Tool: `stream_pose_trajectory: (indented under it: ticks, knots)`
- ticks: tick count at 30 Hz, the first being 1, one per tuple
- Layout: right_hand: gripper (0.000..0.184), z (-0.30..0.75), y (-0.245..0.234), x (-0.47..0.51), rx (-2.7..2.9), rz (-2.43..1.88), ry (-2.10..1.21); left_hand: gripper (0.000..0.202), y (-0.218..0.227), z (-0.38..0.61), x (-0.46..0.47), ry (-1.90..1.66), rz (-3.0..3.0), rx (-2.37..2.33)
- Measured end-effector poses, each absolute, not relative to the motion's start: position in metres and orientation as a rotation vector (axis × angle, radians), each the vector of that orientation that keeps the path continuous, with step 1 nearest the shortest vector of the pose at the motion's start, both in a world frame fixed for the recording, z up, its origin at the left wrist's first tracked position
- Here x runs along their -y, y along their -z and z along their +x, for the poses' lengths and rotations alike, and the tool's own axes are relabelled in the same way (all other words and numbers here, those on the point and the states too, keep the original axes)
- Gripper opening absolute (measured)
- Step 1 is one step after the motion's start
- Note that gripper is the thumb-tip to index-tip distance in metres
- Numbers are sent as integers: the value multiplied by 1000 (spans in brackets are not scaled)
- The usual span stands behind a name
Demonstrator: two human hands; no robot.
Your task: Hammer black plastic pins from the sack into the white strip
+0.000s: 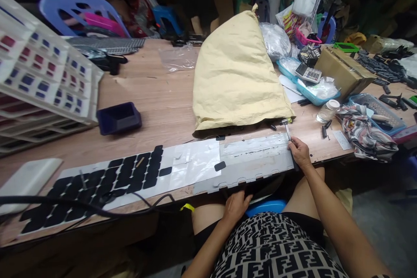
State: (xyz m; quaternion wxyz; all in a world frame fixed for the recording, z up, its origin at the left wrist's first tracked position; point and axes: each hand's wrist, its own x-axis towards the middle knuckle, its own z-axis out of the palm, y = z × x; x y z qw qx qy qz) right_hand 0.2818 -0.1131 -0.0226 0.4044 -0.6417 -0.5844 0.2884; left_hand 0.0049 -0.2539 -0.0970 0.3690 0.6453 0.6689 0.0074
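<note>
The small hammer (287, 131) is at the front edge of the wooden table (163, 95), by the right end of a grey board (250, 163), its metal head pointing away from the person. The right hand (299, 153) is closed around its handle, with the fingers folded narrow. The left hand (237, 205) is below the notched front edge of this board; its fingertips are partly hidden there, so I cannot tell whether it holds something.

To the left of the board, partly overlapping it, lies a white sheet (192, 160) with many black rounded pads (127, 173) (two more pads are near its right end). A black cable (81, 205) crosses over the left part of this sheet.

Behind the board stands a large pale yellow sack (241, 69), its lower edge near the hammer's head. On the right of the sack are a clear jar (325, 113) with a white lid, a patterned cloth (368, 132), a calculator (308, 73) on a blue tray (327, 99), and a cardboard box (340, 69). At the left, a dark blue bin (122, 128) is placed beside a tilted white crate (94, 84).
</note>
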Motion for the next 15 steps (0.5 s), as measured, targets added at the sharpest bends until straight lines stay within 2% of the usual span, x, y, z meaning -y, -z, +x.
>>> stream_pose_trajectory:
  ticks: [5, 8, 11, 15]
  knots:
    - [37, 280, 23, 113, 1436, -1605, -762, 26, 22, 26, 231, -257, 1744, -1190]
    - [37, 280, 24, 113, 1407, -1579, -779, 28, -9, 48, 176, -490, 1905, -1233]
    - [39, 281, 26, 112, 1386, -1566, -788, 36, -12, 70, 101, -590, 2123, -1476]
    - [40, 283, 28, 112, 1357, -1566, -792, 35, 1, 90, 26, -423, 2377, -1580]
